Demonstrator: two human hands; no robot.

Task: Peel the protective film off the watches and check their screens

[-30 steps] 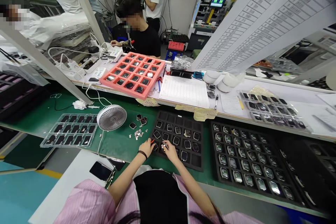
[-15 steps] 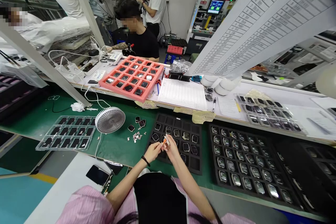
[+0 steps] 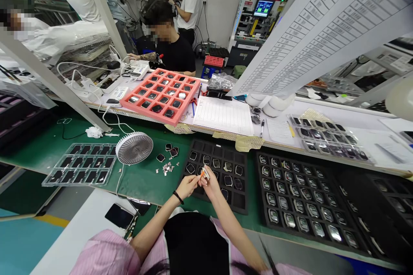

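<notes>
Both hands meet above a black foam tray (image 3: pixel 240 200) that holds watch-like square pieces. My left hand (image 3: pixel 187 186), with a black band at its wrist, is closed in a pinch at a small orange piece (image 3: pixel 202 173). Its exact kind is too small to tell. My right hand (image 3: pixel 210 184) is closed around a small, pale, silver-edged watch-like piece (image 3: pixel 206 172), mostly covered by fingers. The orange piece touches or nearly touches it. Left of the tray, several loose square watch pieces (image 3: pixel 160 158) and small silvery bits (image 3: pixel 167 167) lie on the green mat.
A round white fan (image 3: pixel 134 148) and a clear tray of dark parts (image 3: pixel 80 164) stand to the left. Rightward lies a fuller black tray (image 3: pixel 301 195). A pink tray (image 3: pixel 150 105) and paper sheets (image 3: pixel 223 115) rest on the raised shelf. Co-workers are beyond.
The silver-edged piece has turned slightly in my right hand, and the fingers have shifted a little. Both hands stay in the same place. In the background, a standing person's hands have moved slightly.
</notes>
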